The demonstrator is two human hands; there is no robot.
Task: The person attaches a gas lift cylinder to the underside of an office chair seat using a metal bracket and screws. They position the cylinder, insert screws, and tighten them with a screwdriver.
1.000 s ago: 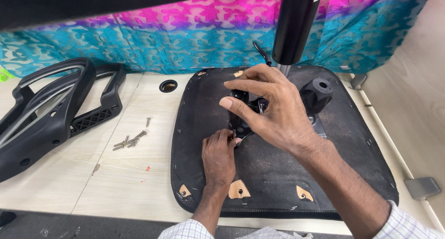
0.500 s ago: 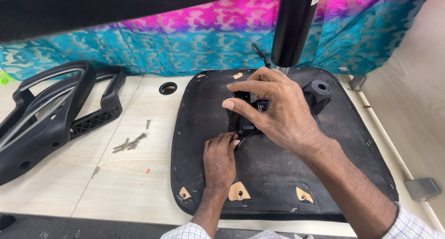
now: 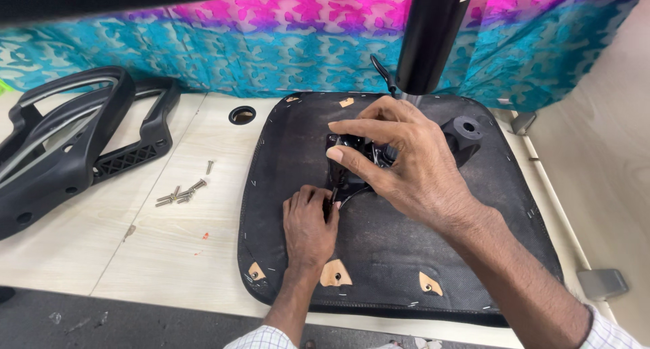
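Gripping the black metal mechanism (image 3: 355,163) at frame centre, my right hand (image 3: 413,166) curls over it while my left hand (image 3: 308,220) pinches its lower edge; it looks heavy, rigid, best held by its plate on the seat base (image 3: 406,254).

Both hands rest on a black metal part (image 3: 352,163) on the upside-down seat (image 3: 406,254), with loose screws (image 3: 183,193) on the tabletop (image 3: 101,254) nearby.
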